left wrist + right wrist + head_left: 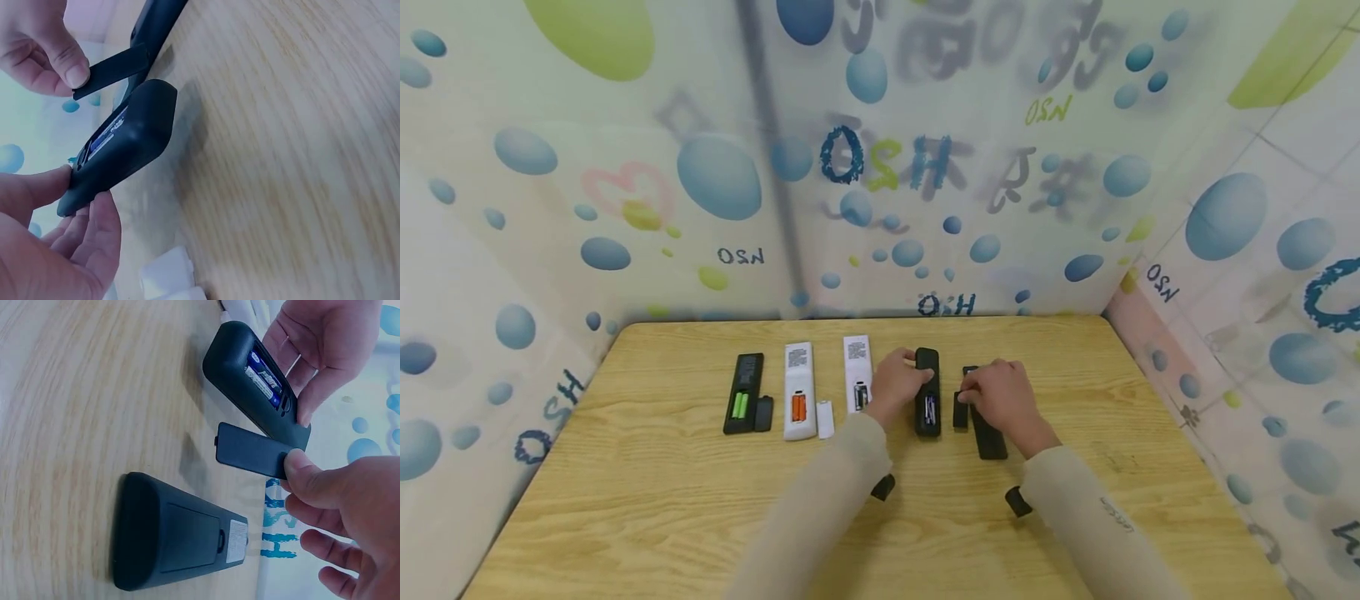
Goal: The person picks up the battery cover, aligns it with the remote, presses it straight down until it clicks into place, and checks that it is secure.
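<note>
My left hand grips a black remote control by its far end, thumb on top and fingers beneath. Its back faces up, and blue-and-white batteries sit in the uncovered compartment. Between thumb and fingers, my right hand pinches a flat black battery cover at one end. In the right wrist view the cover hangs beside the held remote, above the table. A second black remote, its back up and compartment covered, lies on the table under my right hand.
On the wooden table, left of my hands, lie a black remote with green batteries, a white one with orange batteries and another white one. Loose covers, one black and one white, lie beside them. A patterned curtain stands behind.
</note>
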`<state>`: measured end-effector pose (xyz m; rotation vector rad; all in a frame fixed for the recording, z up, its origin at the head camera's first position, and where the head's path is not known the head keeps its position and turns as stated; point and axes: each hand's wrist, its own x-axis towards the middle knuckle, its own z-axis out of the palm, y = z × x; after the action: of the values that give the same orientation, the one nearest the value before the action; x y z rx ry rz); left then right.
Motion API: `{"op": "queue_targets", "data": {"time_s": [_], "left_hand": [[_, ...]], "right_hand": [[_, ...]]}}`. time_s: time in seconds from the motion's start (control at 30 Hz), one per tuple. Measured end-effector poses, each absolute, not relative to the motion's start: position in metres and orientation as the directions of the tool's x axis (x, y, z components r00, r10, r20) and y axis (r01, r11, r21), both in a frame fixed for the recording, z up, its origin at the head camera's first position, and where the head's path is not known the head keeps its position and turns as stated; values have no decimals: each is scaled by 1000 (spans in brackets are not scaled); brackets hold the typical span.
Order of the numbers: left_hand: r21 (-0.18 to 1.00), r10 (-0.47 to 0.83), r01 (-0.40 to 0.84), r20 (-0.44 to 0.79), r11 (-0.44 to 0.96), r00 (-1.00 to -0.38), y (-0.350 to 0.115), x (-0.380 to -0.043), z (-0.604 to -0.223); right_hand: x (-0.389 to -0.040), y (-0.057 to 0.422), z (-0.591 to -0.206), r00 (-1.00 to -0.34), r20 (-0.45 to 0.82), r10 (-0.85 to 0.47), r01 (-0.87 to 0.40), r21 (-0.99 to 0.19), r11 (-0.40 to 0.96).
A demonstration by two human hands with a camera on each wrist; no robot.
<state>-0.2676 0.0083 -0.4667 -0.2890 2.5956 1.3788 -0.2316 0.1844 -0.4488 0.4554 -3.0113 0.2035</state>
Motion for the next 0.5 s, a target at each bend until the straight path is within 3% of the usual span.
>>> {"op": "queue_targets", "data": {"time_s": [0.5], "left_hand": [[882, 47, -189, -231, 432, -972, -27, -251, -454]], "right_hand": [[-221, 175, -438, -931, 114, -347, -360, -131, 924]]}}
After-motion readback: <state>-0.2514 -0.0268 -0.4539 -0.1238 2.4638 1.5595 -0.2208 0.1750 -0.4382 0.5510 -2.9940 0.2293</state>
